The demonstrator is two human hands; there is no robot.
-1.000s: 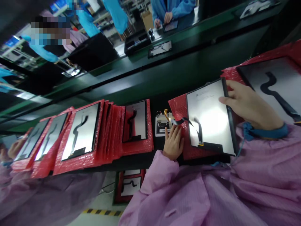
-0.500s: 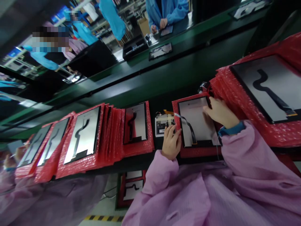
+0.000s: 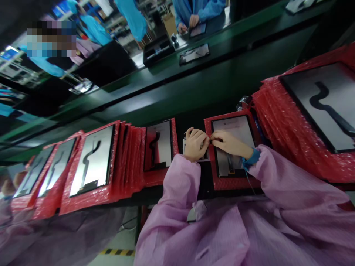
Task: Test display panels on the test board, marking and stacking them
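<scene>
My left hand [image 3: 196, 144] is curled, knuckles up, over a small circuit board, whose pale lower edge [image 3: 204, 158] shows beneath it. My right hand [image 3: 231, 143] reaches in from the right with thumb and forefinger pinched, and the fingertips of both hands meet at the left edge of a display panel [image 3: 240, 127]. What the fingertips hold is hidden. The panel lies back side up on a red bubble-wrap sleeve [image 3: 235, 183]. A dark ribbon cable [image 3: 230, 164] on the panel runs up under my right hand, and its far end is out of sight.
Another panel [image 3: 165, 142] on red wrap lies to the left, beside a row of wrapped panels [image 3: 93, 162]. A tall stack of red sleeves [image 3: 280, 122] carries a panel [image 3: 338, 99] at right. Beyond the green conveyor [image 3: 166, 99] a co-worker's hands [image 3: 191, 23] work.
My right hand has moved left from the panel's right edge to its left edge. My left hand has shifted up over the board and curled. The cable's orange end is now hidden.
</scene>
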